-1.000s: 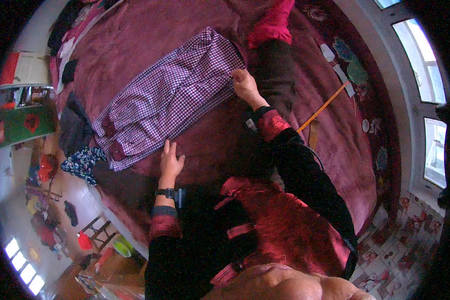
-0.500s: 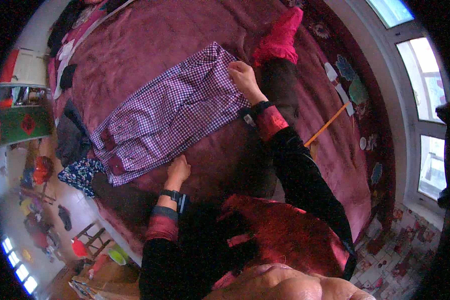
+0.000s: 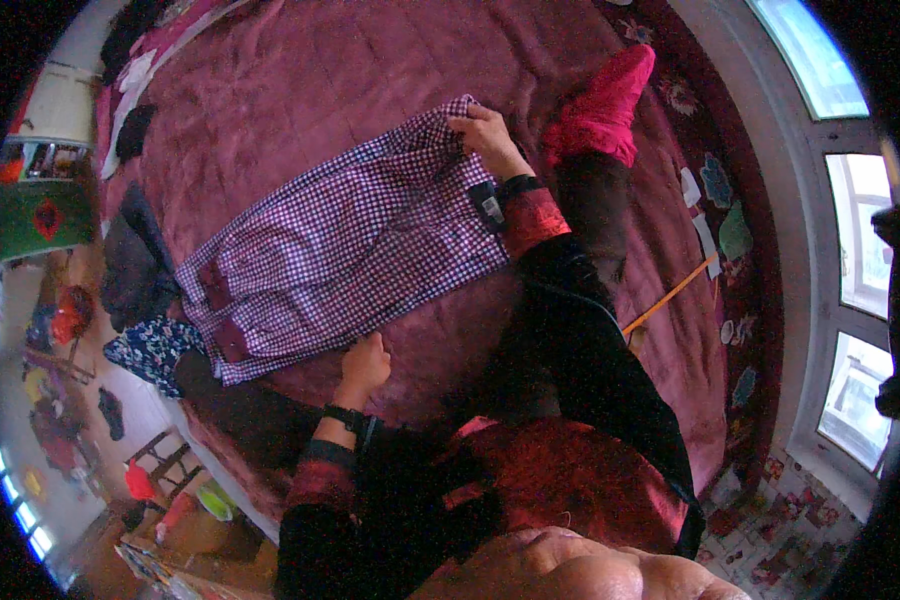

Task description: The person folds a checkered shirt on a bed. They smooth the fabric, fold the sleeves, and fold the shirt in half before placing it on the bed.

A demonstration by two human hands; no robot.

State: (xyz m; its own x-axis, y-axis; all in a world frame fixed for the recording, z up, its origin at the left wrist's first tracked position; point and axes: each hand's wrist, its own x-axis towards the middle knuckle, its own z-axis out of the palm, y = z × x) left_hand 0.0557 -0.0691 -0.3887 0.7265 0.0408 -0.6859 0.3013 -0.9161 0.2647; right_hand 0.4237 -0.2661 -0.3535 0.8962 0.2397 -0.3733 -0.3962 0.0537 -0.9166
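A purple-and-white checked garment [image 3: 340,230] with dark red patches at its left end lies in a long folded shape on the bed. At its far right corner, my right hand [image 3: 490,143] is closed with the fingers pinching the cloth. My left hand [image 3: 367,364] is curled at the near edge of the garment, fingertips against the fabric and partly hidden. A dark band sits on each wrist. Beside the garment's left end lie a navy flowered cloth [image 3: 158,345] and a dark grey cloth [image 3: 135,265].
A mauve blanket [image 3: 300,70] covers the bed. My outstretched leg ends in a bright pink sock [image 3: 610,105] at the far right. An orange stick [image 3: 670,295] lies right of my arm, near windows [image 3: 855,230]. Past the bed's left edge are a dark stool [image 3: 165,465] and a green basin [image 3: 214,503].
My right hand has moved slightly outward and now grips the far right corner of the garment, which is pulled straighter. My left hand stays at the near edge. The view has shifted a little.
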